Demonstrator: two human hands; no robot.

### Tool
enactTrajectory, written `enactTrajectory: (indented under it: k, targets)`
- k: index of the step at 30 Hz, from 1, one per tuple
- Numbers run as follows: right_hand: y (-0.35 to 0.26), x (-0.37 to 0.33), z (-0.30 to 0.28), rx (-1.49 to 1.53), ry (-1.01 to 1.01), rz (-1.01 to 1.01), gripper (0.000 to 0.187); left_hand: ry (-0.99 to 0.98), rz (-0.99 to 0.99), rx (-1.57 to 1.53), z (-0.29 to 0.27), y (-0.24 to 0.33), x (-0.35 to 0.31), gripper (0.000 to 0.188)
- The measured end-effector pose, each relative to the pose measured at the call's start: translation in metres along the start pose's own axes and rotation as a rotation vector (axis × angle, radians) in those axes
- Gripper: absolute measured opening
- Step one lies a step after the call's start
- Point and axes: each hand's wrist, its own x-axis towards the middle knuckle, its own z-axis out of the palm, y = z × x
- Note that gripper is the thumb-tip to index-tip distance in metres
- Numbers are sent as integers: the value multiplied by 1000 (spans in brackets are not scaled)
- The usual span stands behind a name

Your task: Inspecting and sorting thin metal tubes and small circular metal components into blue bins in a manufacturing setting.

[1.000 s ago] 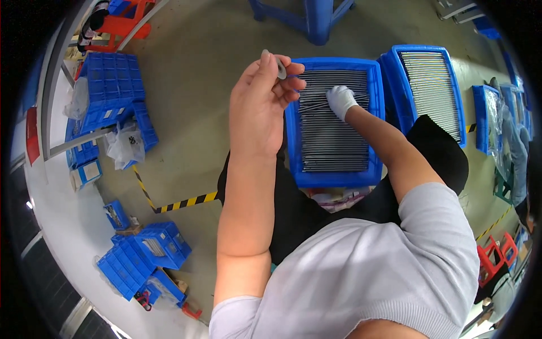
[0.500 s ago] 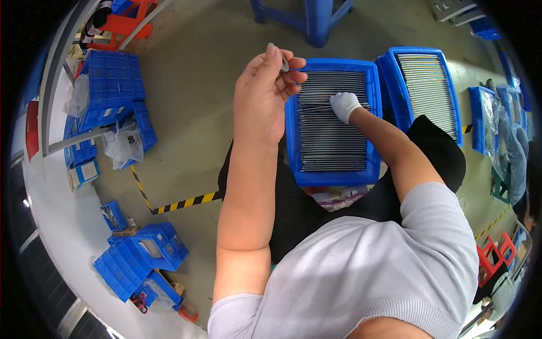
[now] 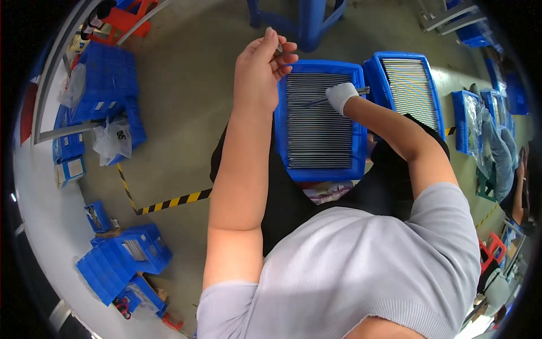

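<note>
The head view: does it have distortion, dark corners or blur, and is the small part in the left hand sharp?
Head view: strong fisheye, so the yellow-black floor tape and the blue tray edges bend; the corners are black; the light is even, with soft shadows only. The left hand is sharp, but the small part it pinches is too tiny to make out. The right hand, in a white glove, holds a thin rod.

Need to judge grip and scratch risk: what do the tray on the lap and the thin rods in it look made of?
Tray: likely moulded plastic, uniform matte blue, thick rounded rim. Rods: probably metal, thin, grey, with a dull sheen; too small to confirm.
</note>
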Motion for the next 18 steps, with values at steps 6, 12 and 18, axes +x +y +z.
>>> enactTrajectory:
  k: [6,12,18]
  targets:
    - [-11,-6,16,-498,-321,113,15,8,-4,-10,8,-4,9,26]
    - [-21,-20,6,-597,-507,166,13,-16,33,-33,9,-12,11,27]
    - [-11,-43,-19,-575,-552,197,14,-1,36,4,7,-10,10,26]
